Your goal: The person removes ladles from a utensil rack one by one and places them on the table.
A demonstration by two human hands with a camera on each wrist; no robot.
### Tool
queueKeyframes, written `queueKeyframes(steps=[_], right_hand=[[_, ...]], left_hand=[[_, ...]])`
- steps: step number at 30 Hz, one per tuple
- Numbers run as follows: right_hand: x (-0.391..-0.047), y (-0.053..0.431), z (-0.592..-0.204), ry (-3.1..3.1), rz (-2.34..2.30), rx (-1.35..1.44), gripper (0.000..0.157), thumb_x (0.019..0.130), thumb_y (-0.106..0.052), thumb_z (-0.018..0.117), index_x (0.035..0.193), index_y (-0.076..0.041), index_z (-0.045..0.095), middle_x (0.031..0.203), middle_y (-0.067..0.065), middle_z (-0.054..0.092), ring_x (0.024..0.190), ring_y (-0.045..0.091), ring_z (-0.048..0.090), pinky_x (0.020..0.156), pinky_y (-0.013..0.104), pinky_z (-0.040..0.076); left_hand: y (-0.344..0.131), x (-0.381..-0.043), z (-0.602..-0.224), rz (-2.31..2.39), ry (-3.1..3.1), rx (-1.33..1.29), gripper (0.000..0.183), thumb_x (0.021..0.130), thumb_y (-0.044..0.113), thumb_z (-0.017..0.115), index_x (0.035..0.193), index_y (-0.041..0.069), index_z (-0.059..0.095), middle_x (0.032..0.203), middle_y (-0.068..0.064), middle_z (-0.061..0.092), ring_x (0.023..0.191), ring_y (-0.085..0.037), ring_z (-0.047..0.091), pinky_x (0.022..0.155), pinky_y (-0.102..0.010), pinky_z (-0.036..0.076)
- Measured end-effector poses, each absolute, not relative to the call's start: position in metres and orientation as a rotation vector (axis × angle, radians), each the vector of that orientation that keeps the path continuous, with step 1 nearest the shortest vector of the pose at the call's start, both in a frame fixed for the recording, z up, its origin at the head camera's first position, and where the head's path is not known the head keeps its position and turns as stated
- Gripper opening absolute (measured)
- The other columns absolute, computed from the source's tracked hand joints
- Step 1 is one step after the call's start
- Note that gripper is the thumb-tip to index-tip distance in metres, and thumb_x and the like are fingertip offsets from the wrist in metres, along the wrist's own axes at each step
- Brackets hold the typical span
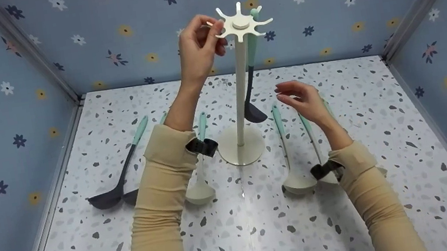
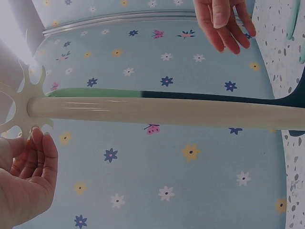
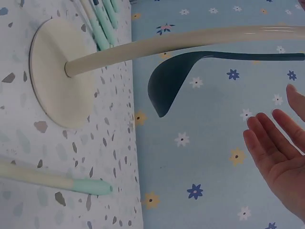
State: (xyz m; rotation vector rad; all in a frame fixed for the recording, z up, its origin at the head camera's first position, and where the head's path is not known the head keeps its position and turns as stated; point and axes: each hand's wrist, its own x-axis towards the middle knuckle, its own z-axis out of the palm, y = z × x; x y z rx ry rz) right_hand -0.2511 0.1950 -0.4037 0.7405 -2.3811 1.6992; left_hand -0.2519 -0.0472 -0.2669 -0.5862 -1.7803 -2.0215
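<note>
A cream utensil stand [image 1: 240, 92] with a ring of hooks on top rises from its round base [image 3: 62, 71]. My left hand [image 1: 198, 49] pinches one of the hooks on the left side between thumb and fingers. From a hook at the back right hangs a dark ladle [image 1: 255, 112] with a mint-green handle, its bowl well above the table. My right hand [image 1: 307, 102] is in the air to the right of that ladle, fingers loosely extended, holding nothing. In the right wrist view a gap separates this hand from the hanging ladle's shaft.
Left of the base lie a dark ladle [image 1: 108, 199], another dark one [image 1: 131, 197] partly behind my sleeve, and a cream ladle [image 1: 200, 193]. Several cream ladles lie on the right, including a near one [image 1: 299, 182]. Patterned walls [image 1: 104, 37] enclose the speckled table [image 1: 224, 249].
</note>
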Motion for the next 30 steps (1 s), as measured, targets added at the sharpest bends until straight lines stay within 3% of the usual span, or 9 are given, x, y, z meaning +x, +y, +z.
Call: queueKeyframes(steps=[11,30], right_hand=[[-0.263,0.17,-0.397,-2.264,1.827,0.877,0.032,0.085,0.007,0.052,0.115,0.015,0.047,0.112,0.03,0.051,0.102,0.04,0.049,0.087,0.03,0.043],[-0.275,0.141,-0.399,-2.24,1.956,0.933,0.03,0.087,0.008,0.049,0.115,0.015,0.046,0.109,0.028,0.052,0.1,0.034,0.053,0.086,0.033,0.044]], left_hand=[[-0.048,-0.251,-0.266,-2.035,-1.778,-0.576,0.008,0.087,-0.001,0.052,0.079,-0.002,0.054,0.062,-0.014,0.056,0.049,-0.019,0.051,0.05,-0.023,0.046],[-0.048,-0.25,-0.267,-2.02,-1.783,-0.595,0.007,0.087,0.0,0.052,0.081,-0.002,0.054,0.062,-0.016,0.056,0.051,-0.021,0.051,0.051,-0.023,0.046]])
